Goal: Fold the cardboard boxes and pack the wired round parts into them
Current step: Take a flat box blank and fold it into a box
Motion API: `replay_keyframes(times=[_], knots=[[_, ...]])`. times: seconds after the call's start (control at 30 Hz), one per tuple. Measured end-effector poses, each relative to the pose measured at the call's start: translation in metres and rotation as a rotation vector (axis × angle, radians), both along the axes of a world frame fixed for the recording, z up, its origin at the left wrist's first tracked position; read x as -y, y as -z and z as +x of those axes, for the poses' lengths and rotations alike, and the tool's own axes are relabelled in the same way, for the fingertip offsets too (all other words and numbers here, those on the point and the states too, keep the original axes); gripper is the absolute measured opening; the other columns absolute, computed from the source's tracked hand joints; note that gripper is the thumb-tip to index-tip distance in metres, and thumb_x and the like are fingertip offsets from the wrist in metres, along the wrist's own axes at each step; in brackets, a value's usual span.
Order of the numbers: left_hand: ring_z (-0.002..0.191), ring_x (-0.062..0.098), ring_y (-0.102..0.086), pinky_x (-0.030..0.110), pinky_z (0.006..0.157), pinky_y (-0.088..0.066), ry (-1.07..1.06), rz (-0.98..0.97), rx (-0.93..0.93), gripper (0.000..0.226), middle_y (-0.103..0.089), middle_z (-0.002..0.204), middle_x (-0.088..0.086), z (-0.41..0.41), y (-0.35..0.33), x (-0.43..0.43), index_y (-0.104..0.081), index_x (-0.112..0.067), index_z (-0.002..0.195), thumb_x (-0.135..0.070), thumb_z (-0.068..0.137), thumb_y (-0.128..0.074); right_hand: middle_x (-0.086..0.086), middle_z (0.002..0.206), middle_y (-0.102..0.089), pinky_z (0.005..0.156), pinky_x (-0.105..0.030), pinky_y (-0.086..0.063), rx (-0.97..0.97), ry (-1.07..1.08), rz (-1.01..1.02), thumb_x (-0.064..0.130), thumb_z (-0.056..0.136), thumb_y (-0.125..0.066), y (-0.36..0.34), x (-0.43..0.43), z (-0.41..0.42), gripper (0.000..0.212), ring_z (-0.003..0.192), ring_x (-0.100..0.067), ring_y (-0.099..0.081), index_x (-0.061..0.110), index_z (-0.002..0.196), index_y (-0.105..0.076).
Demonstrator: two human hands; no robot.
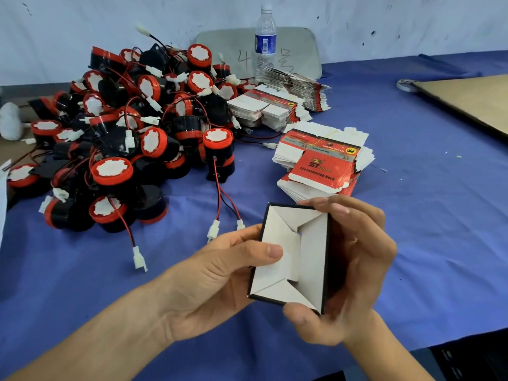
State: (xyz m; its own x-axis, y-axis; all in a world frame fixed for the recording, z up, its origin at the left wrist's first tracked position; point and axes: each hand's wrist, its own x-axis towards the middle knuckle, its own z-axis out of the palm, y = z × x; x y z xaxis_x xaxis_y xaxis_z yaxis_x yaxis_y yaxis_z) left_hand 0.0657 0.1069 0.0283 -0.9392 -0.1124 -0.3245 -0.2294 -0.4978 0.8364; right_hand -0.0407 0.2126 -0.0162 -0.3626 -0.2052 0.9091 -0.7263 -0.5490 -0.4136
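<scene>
A bench (412, 229) covered in blue cloth filled the view. At ten o'clock lay a large heap of red-and-black wired round parts (123, 133). Stacks of flat printed boxes (321, 163) sat from the centre toward one o'clock, with a water bottle (265, 42) upright at twelve. A brown cardboard sheet (472, 103) lay at two o'clock.

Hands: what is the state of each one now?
Left hand: grips the box, thumb on its white side.
Right hand: grips the same box.
</scene>
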Motion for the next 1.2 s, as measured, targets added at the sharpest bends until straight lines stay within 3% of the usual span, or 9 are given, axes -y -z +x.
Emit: replay_keyframes(times=[0.17,0.33,0.43,0.6,0.67,0.77,0.93,1.07,1.2], knots=[[0.096,0.023,-0.069,0.029,0.075,-0.056,0.107,0.143,-0.073,0.052,-0.068,0.116,0.011,0.006,-0.003,0.003,-0.065,-0.012,0.122,-0.02,0.073,-0.079,-0.004,0.122,-0.047,0.072,-0.057,-0.048,0.022,-0.013,-0.01,0.052,0.078,-0.064,0.001,-0.002,0.003,0.067,0.1,-0.045,-0.052,0.023,0.135,-0.043],[0.093,0.016,-0.07,0.022,0.072,-0.055,0.138,0.14,-0.102,0.051,-0.07,0.111,0.008,0.006,-0.012,-0.001,-0.068,-0.01,0.119,-0.031,0.074,-0.081,0.001,0.124,-0.047,0.074,-0.056,-0.047,0.017,0.004,0.007,0.055,0.079,-0.063,-0.001,-0.002,0.003,0.068,0.104,-0.038,-0.053,0.024,0.135,-0.042],[0.069,-0.008,-0.067,0.006,0.063,-0.049,0.098,-0.105,0.039,0.04,-0.072,0.109,0.008,0.0,-0.012,0.001,-0.073,-0.006,0.109,-0.031,0.078,-0.078,0.002,0.125,-0.048,0.074,-0.056,-0.046,0.038,-0.02,0.026,0.055,0.08,-0.062,0.001,-0.003,0.004,0.067,0.105,-0.037,-0.052,0.024,0.135,-0.042],[0.094,0.017,-0.07,0.032,0.077,-0.058,0.141,0.116,-0.135,0.061,-0.072,0.106,0.003,0.009,-0.008,0.009,-0.071,-0.018,0.113,-0.042,0.06,-0.089,-0.007,0.127,-0.049,0.083,-0.057,-0.046,0.057,-0.091,0.105,0.057,0.079,-0.065,-0.001,-0.006,0.004,0.074,0.112,-0.042,-0.054,0.017,0.137,-0.041],[0.088,0.016,-0.069,0.031,0.073,-0.056,0.09,-0.071,-0.161,0.06,-0.073,0.1,0.0,0.009,-0.015,0.014,-0.073,-0.024,0.109,-0.046,0.056,-0.089,-0.01,0.129,-0.05,0.092,-0.052,-0.045,0.027,-0.053,0.232,0.058,0.077,-0.067,-0.005,-0.012,-0.003,0.083,0.118,-0.039,-0.053,0.005,0.135,-0.039],[0.085,0.017,-0.07,0.031,0.072,-0.058,0.052,-0.468,-0.177,0.049,-0.074,0.096,0.0,0.008,-0.032,0.02,-0.071,-0.027,0.105,-0.042,0.061,-0.086,-0.003,0.135,-0.046,0.103,-0.03,-0.037,-0.147,0.151,0.469,0.06,0.076,-0.068,-0.008,-0.018,-0.011,0.088,0.128,-0.013,-0.043,0.013,0.14,-0.03],[0.066,0.004,-0.051,0.018,0.057,-0.036,0.196,-1.609,-0.09,0.017,-0.057,0.075,-0.014,-0.002,-0.031,0.006,-0.047,-0.041,0.078,-0.041,0.084,-0.063,0.011,0.14,-0.036,0.101,-0.01,-0.035,0.018,-0.022,0.777,0.055,0.063,-0.078,0.005,-0.02,-0.011,0.103,0.131,-0.004,-0.04,0.031,0.147,-0.025],[0.095,0.024,-0.061,0.036,0.092,-0.028,0.507,-2.219,0.007,0.023,-0.066,0.099,0.0,-0.032,0.0,0.001,-0.048,-0.028,0.109,-0.013,0.092,-0.05,0.014,0.144,-0.044,0.104,-0.025,-0.041,0.418,-0.36,0.817,0.034,0.07,-0.083,0.014,-0.033,-0.031,0.096,0.129,-0.012,-0.048,0.034,0.148,-0.026],[0.105,0.023,-0.06,0.04,0.113,0.005,0.585,-2.314,-0.165,0.016,-0.068,0.098,-0.002,-0.047,0.002,-0.003,-0.053,-0.019,0.105,-0.01,0.092,-0.052,0.016,0.117,-0.063,0.092,-0.026,-0.051,0.536,-0.178,0.77,0.015,0.072,-0.079,0.027,-0.026,-0.037,0.087,0.11,-0.011,-0.062,0.045,0.139,-0.032]])
